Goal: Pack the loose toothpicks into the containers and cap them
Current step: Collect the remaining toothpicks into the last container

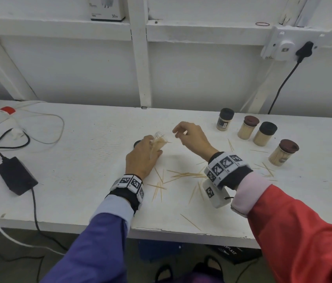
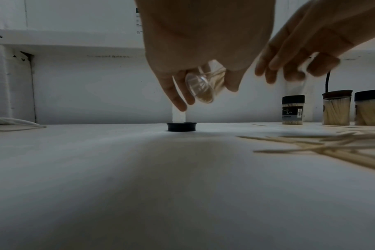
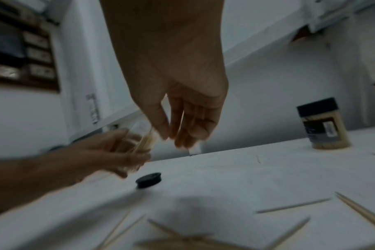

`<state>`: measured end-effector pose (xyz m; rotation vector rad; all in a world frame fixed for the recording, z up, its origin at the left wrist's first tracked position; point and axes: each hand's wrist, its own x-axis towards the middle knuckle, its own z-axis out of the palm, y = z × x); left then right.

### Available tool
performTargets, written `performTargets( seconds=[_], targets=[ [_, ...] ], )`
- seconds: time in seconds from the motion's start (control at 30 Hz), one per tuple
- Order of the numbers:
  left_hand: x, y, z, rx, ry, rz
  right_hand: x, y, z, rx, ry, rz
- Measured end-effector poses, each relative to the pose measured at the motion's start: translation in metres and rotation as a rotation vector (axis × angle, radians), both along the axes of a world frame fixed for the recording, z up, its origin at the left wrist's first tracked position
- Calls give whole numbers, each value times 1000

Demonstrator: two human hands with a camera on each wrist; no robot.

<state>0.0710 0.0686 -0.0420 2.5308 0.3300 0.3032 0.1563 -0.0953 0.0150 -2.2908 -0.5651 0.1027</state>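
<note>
A person works at a white bench [image 1: 91, 127] set against a white-painted wall with shelf rails, a wall socket [image 1: 287, 46] with a black plug at upper right. A white box [image 1: 107, 8] on the rail reads "30w". Cables and a black power brick [image 1: 16, 175] lie at the bench's left.

The left hand [image 1: 142, 158] grips a clear jar [image 1: 158, 142], fingers wrapped round it, lifted off the bench and tilted, its long axis leaning away with the open mouth toward the right hand. The jar is partly filled with toothpicks, some tips poking out of the mouth. The right hand [image 1: 191, 137] hovers just beside that mouth, fingers loosely curled downward; whether it pinches a toothpick cannot be told through the blur. A black cap [image 2: 181, 127] lies on the bench just beyond the left hand.

Loose toothpicks [image 1: 183, 175] lie scattered between and near the wrists, pointing every way. Four capped jars [image 1: 257, 132] full of toothpicks stand upright at right, two with black caps, two with brown. The far one carries a dark label with a barcode, its print too small to read.
</note>
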Motion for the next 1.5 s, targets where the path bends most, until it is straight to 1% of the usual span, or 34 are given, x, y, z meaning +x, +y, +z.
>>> performTargets(
  seconds=[0.03,0.07,0.13,0.17,0.2,0.23,0.33,0.4,0.53,0.8,0.9,1.07,1.2,1.33,1.5],
  targets=[
    [0,1,-1,6,-31,38,-6,0,-2,-106,4,16],
    [1,3,-2,16,-52,61,-13,1,-5,-254,29,76],
    [1,4,-4,42,-63,70,-32,5,-15,-581,78,256],
    [2,4,-5,51,-62,68,-44,8,-20,-705,89,321],
    [2,4,-5,56,-60,68,-55,12,-26,-774,79,350],
    [2,3,-5,59,-56,71,-65,15,-32,-794,59,344],
    [3,3,-5,65,-48,73,-84,21,-44,-714,-13,260],
    [3,3,-5,66,-42,74,-88,23,-47,-686,-51,235],
    [2,3,-5,67,-24,70,-85,25,-45,-659,-11,220],
    [3,3,-8,51,-17,63,-76,19,-42,-628,-29,221],
    [3,3,-7,56,-4,56,-72,15,-41,-650,-81,265],
    [3,2,-6,55,6,42,-73,10,-36,-778,-204,334],
    [2,2,-5,59,9,27,-72,9,-33,-840,-183,393],
    [1,2,-5,55,15,18,-63,5,-40,-785,-85,441],
    [1,1,-4,62,24,5,-52,-12,-47,-624,-89,478]
  ],
)
